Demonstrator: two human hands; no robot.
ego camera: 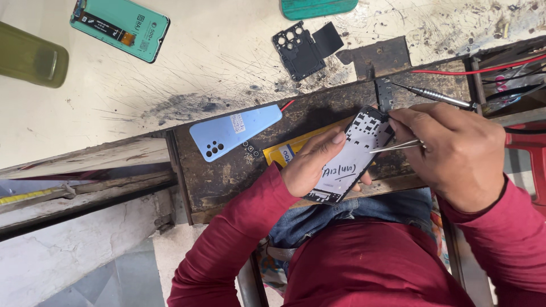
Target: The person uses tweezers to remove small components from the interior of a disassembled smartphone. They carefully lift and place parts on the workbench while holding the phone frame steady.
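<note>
Tabletop [227, 51]: pale, heavily scratched and scorched; dark worn wooden ledge at its near edge.

Phone frame [352, 156]: held over the ledge, near my lap, tilted; white backing with handwriting, black perforated upper section.

Left hand [313, 165]: grip clenched round the frame's left edge, thumb across its face.

Right hand [455, 150]: grip pinched on metal tweezers [398, 146], tips touching the frame's upper part.

Light-blue back cover [233, 132] lies on the ledge to the left; teal screen panel [120, 28] far left; black camera bracket [298, 50] far centre; screwdriver [435, 95] just beyond my right hand.

Risk, my judgement: the frame is unsupported in the air, so a tweezer slip could scratch it or flick a small part to the floor. Tiny screws [250, 150] beside the blue cover could roll off.
</note>
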